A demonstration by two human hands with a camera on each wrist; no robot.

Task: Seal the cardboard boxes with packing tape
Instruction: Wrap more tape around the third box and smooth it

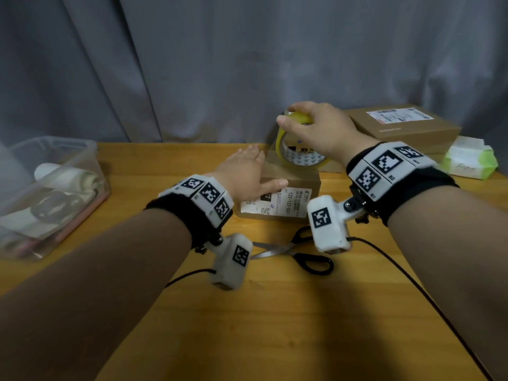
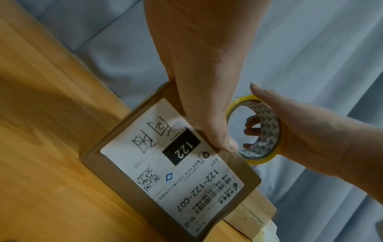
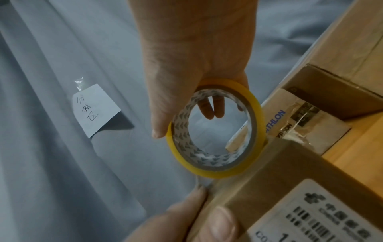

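Right hand (image 1: 316,127) has its fingers (image 3: 209,106) curled round the tape roll (image 1: 298,149), held on edge over the far end of the small box (image 1: 288,185) mid-counter (image 1: 275,312), while the left hand (image 1: 244,171) lies flat on the box's left side, so I'd guess the tape gets pulled toward the near edge.

head view above, wrist views close

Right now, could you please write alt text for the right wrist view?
The right hand grips a yellow packing tape roll above a labelled cardboard box, which the left hand steadies. A grey curtain hangs behind.
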